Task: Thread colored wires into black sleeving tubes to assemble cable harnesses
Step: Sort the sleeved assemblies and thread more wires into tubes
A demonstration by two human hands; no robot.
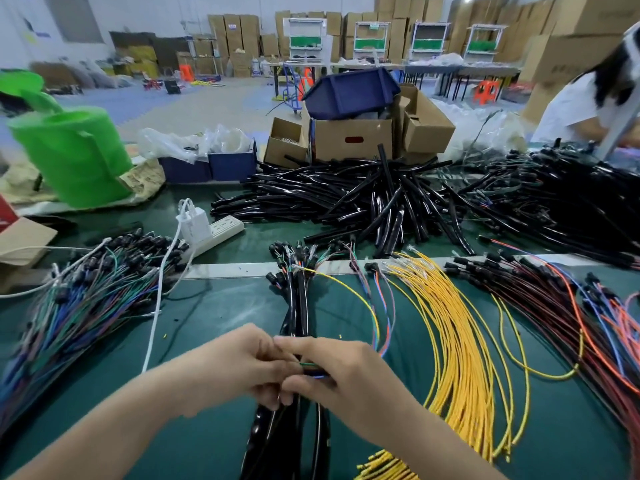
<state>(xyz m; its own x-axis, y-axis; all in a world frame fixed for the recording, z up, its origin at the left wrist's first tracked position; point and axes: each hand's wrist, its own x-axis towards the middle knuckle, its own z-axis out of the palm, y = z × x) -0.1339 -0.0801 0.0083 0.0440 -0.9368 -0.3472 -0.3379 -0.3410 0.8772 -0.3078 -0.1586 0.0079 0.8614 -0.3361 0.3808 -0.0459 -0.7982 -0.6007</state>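
My left hand [239, 362] and my right hand [339, 372] meet at the table's near middle, fingers curled together over thin green and blue wires [313, 370]. Just beneath them lies a bundle of black sleeved harnesses [298, 306] that runs from the near edge up to connector ends. Exactly which hand grips the tube end is hidden by the fingers. A loose yellow wire [360, 299] arcs from that bundle to the right. A fan of yellow wires [457, 334] lies right of my hands. Empty black sleeving tubes [363, 199] are heaped at the back.
Multicoloured wires with black connectors [86, 296] lie at the left, red and orange ones [571, 313] at the right. A white power strip [214, 230] with charger and cable sits left of centre. Green bucket [72, 157], cardboard boxes [353, 136], another person [595, 98] at far right.
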